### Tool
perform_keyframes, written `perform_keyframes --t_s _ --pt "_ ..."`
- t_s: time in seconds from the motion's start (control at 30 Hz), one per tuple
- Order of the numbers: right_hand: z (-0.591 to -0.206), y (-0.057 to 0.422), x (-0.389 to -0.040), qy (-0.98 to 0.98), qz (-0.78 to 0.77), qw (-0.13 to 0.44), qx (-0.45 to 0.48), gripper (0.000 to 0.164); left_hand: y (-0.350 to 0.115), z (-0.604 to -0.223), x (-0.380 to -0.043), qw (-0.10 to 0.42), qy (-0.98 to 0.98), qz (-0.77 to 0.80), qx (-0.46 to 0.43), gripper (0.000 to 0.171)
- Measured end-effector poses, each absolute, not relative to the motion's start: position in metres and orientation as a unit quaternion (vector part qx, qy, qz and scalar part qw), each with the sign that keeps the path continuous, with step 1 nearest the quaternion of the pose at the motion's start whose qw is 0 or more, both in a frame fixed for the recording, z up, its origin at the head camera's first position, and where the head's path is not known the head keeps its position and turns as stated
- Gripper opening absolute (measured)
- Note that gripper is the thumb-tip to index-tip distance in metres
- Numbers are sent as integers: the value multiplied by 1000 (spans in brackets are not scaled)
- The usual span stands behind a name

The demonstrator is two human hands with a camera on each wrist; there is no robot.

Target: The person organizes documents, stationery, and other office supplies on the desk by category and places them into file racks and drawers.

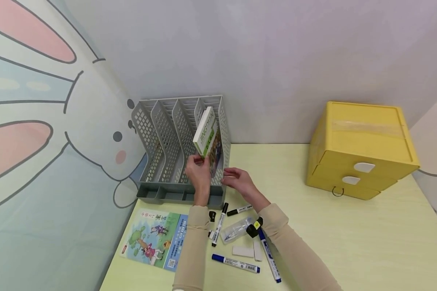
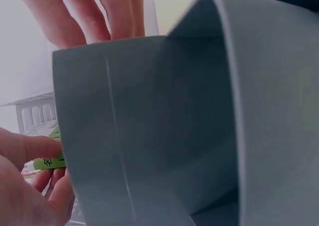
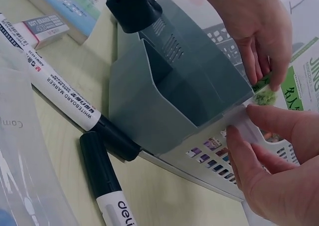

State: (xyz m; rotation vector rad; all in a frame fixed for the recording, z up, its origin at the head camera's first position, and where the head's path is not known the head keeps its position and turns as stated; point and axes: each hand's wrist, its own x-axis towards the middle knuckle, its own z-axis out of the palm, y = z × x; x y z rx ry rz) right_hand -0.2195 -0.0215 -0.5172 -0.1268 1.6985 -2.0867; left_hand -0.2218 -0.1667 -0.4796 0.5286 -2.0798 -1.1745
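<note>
A grey desktop file organizer (image 1: 183, 128) with perforated dividers stands against the wall. In its rightmost slot a book (image 1: 204, 135) with a white and green spine stands tilted. My left hand (image 1: 199, 173) pinches the lower end of that spine between thumb and fingers, as the green edge in the left wrist view shows. My right hand (image 1: 241, 182) holds the front edge of the organizer's right side wall, thumb on one side and fingers on the other in the right wrist view (image 3: 289, 161). Part of the book's cover is hidden by the left hand.
A picture book (image 1: 149, 238) lies front left. Several markers, including a blue-capped one (image 1: 236, 263), lie by a clear pouch (image 1: 236, 229), a white box (image 1: 242, 251) and a black and yellow item (image 1: 255, 227). A yellow drawer box (image 1: 364, 141) stands at the right.
</note>
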Motion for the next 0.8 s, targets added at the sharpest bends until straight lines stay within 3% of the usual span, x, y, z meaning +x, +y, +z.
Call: perform_keyframes --t_s 0.27,0.8 --pt "-519 -24 -221 614 -757 218 -43 54 -165 -481 -226 366 -803 -431 188 11" --pt "-526 -22 -224 618 -750 228 -49 57 -169 -480 -214 335 -797 -470 178 21"
